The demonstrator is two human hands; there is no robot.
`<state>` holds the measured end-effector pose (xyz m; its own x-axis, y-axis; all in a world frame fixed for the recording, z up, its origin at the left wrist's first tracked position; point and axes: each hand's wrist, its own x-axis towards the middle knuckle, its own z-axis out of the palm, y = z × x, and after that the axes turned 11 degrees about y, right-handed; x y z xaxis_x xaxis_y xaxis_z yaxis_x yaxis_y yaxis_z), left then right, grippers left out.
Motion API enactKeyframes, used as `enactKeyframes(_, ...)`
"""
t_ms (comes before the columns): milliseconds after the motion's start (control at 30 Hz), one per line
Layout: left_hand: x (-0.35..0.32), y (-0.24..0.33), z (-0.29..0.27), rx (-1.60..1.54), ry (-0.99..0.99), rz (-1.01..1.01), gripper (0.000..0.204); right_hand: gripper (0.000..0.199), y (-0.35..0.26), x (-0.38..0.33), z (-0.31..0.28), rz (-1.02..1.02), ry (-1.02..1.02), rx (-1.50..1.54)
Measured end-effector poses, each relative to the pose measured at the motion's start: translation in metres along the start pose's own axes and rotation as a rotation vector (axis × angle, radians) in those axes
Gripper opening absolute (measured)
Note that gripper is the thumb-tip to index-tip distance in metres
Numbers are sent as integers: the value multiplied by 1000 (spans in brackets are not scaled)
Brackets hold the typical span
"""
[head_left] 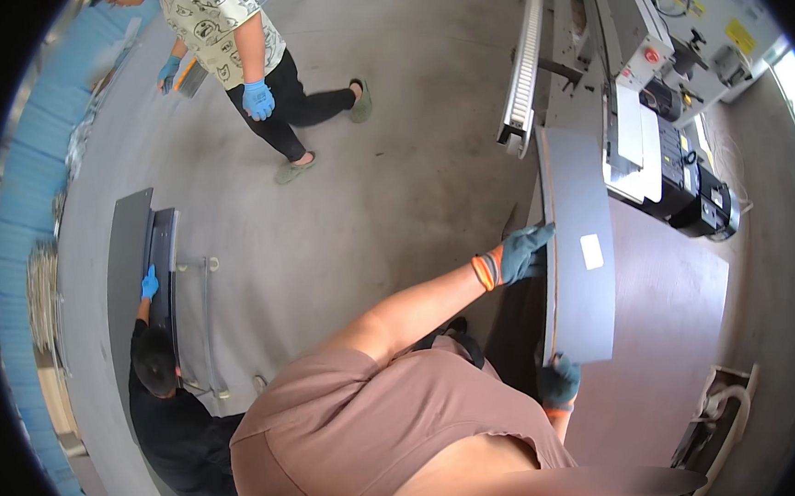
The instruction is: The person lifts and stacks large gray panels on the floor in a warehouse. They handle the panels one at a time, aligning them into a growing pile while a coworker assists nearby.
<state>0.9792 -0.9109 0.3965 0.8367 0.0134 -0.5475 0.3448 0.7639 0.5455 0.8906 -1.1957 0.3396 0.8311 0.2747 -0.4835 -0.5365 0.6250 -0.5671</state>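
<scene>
A long grey panel [584,309] with a white label [592,252] lies along my right side, its far end beside the machine. My left hand [525,254], in a grey-green glove with an orange cuff, holds the panel's near long edge about midway, fingers laid along the edge. At the panel's lower corner my right hand [559,382], gloved the same way, grips the end. The undersides of both hands' grips are hidden. Beneath the panel is a brown board surface [664,303].
A machine [628,57] with a roller rail [524,73] and black motor [703,194] stands far right. Another person [217,39] in blue gloves walks at far left. A second person [165,421] handles dark panels [129,257] at left. A wheeled metal frame [207,326] stands nearby.
</scene>
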Motion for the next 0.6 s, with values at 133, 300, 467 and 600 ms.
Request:
enactKeyframes(133, -19, -10, -45, 2, 41, 173, 50, 45, -12, -21, 33, 163, -102, -171)
enactKeyframes(300, -91, 8, -84, -47, 152, 365, 49, 30, -24, 4, 40, 423, -257, -451)
enactKeyframes(467, -178, 19, -155, -296, 305, 377, 43, 30, 15, 49, 88, 566, -475, -614)
enactKeyframes(600, -242, 17, -227, -437, 421, 393, 39, 35, 81, 69, 144, 668, -512, -713)
